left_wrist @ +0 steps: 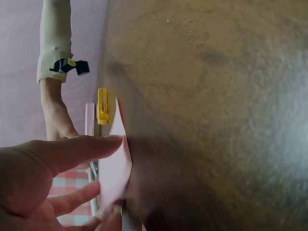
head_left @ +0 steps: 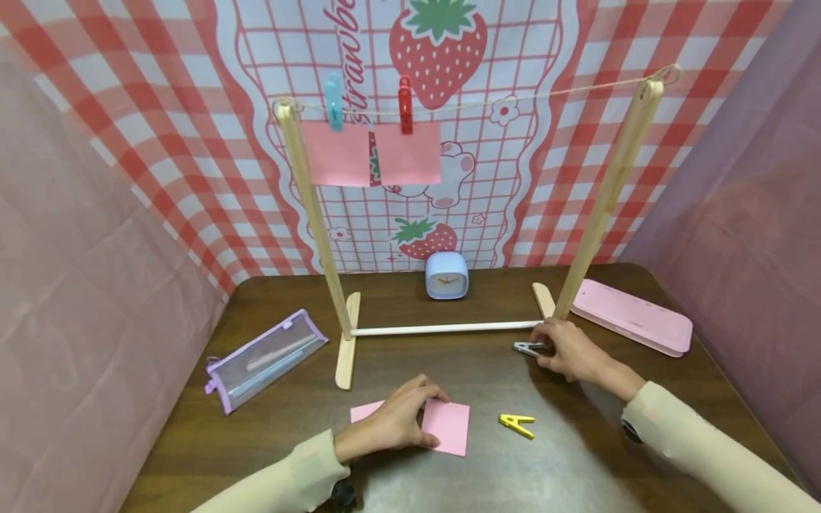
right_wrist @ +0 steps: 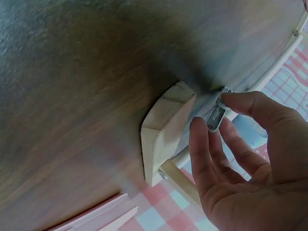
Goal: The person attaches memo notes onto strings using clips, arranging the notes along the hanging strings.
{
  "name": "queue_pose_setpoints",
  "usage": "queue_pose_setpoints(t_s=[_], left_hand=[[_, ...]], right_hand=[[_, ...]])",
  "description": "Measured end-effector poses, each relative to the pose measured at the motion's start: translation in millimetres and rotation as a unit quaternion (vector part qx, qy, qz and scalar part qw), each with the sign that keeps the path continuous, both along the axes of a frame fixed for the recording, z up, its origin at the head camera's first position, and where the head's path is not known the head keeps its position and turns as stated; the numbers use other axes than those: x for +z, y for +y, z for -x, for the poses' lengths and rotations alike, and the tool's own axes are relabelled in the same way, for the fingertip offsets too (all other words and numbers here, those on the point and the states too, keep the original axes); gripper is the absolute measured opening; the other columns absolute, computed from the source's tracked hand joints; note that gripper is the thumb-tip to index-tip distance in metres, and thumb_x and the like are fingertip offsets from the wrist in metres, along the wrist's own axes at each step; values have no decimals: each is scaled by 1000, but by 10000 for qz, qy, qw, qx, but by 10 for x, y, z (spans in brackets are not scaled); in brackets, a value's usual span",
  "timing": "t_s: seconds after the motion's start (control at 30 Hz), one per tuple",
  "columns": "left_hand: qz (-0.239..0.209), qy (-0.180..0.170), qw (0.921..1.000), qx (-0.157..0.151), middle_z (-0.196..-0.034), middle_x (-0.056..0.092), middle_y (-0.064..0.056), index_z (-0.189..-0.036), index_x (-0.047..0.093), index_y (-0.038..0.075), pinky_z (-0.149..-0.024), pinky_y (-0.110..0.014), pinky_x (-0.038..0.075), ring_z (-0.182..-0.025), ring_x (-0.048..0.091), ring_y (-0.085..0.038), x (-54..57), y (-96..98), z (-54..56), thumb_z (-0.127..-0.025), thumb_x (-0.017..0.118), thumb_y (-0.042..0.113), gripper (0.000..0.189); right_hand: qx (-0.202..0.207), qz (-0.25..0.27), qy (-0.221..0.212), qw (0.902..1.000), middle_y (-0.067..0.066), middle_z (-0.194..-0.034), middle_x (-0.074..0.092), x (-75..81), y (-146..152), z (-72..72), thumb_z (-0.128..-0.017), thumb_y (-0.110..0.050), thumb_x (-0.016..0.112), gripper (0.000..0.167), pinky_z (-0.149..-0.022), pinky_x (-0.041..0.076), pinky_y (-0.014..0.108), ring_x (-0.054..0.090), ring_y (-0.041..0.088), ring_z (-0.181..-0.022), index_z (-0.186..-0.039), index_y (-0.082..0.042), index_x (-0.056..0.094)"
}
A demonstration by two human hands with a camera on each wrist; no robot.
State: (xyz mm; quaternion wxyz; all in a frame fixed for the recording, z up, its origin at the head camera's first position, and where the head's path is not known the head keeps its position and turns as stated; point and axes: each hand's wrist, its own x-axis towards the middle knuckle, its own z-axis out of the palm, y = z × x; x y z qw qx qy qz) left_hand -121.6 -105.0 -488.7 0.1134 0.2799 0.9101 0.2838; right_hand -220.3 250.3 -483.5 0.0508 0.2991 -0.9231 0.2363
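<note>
1. So the left hand [head_left: 400, 417] is down at the near middle of the brown table [head_left: 436, 491], with a narrow grip on a pink card [head_left: 449, 427]: thumb at its near edge, a finger at its far edge.
2. A second pink card [head_left: 365, 411] pokes out on the left of that hand, mostly covered by it. Can't tell if the two overlap.
3. The right hand [head_left: 571, 353] is over by the right end of the stand, pinching a grey clothespin [head_left: 527, 348] between thumb and fingers. Narrow grip here too. Can't really tell if the pin touches the tabletop.
4. There's a yellow clothespin [head_left: 511, 421] lying on its side between the hands, just right of the pink card, nobody touching it.
5. Up top, a string [head_left: 487, 105] runs between the left post [head_left: 317, 221] and right post [head_left: 603, 206], both wooden, with a white rod [head_left: 442, 329] joining them low down.
6. Hanging at the string's left end: a left hanging card [head_left: 340, 158] under a blue clothespin [head_left: 333, 103], and a right hanging card [head_left: 410, 157] under a red clothespin [head_left: 405, 107]. Both pink, side by side.
7. Other stuff: purple-edged mesh pouch [head_left: 269, 363] on the left, pale blue clock [head_left: 447, 276] at the far middle, pink case [head_left: 631, 317] far right.
</note>
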Motion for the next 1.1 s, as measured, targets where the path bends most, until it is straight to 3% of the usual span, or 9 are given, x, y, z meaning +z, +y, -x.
queue_pose_setpoints(t_s=[0.37, 0.6, 0.77, 0.87, 1.0, 1.1], left_hand=[[-428, -291, 9986, -76, -100, 61, -4, -130, 68, 15, -67, -13, 45, -81, 52, -5, -41, -19, -31, -72, 94, 11, 64], [-803, -382, 9958, -201, -104, 75, -8, -144, 59, 10, -63, -13, 50, -73, 57, 2, -41, -27, 4, -79, 86, 3, 71], [-1106, -633, 9917, -139, -82, 76, -5, -147, 52, 6, -56, -12, 46, -62, 54, 5, -22, -19, 32, -79, 83, -2, 75], [-1290, -738, 9888, -93, -75, 77, -3, -135, 57, 4, -54, -11, 46, -58, 54, 7, -31, -14, 43, -79, 82, -3, 62], [-1550, -816, 9845, -26, -79, 80, -7, -105, 66, 3, -56, -10, 48, -60, 57, 9, -53, -6, 50, -79, 83, -3, 32], [-1646, -764, 9834, 18, -71, 76, -8, -87, 67, 3, -54, -9, 43, -59, 53, 7, -50, -12, 57, -79, 84, 0, 19]], right_hand=[[115, 141, -161, 9997, 2, -82, 68, 48, -74, -44, -74, 2, 82, 25, -61, 42, 21, 56, 13, -72, -95, -5, 71], [127, 39, -325, 9994, 3, -88, 70, 80, -106, -53, -77, 1, 83, 25, -62, 45, 21, 59, 14, -75, -98, -5, 72], [174, 10, -198, 9997, 3, -89, 70, 100, -128, -53, -76, 0, 83, 26, -64, 46, 21, 60, 15, -76, -99, -4, 73], [181, 25, -173, 9997, 3, -89, 70, 111, -141, -58, -76, 0, 83, 25, -64, 47, 21, 60, 15, -76, -99, -3, 73], [188, 93, -99, 9997, 3, -90, 70, 116, -156, -66, -76, -1, 82, 25, -65, 51, 24, 63, 16, -77, -99, -3, 75], [186, 185, -60, 9996, 3, -91, 71, 121, -168, -76, -76, -1, 82, 25, -67, 57, 29, 66, 17, -78, -100, -3, 76]])
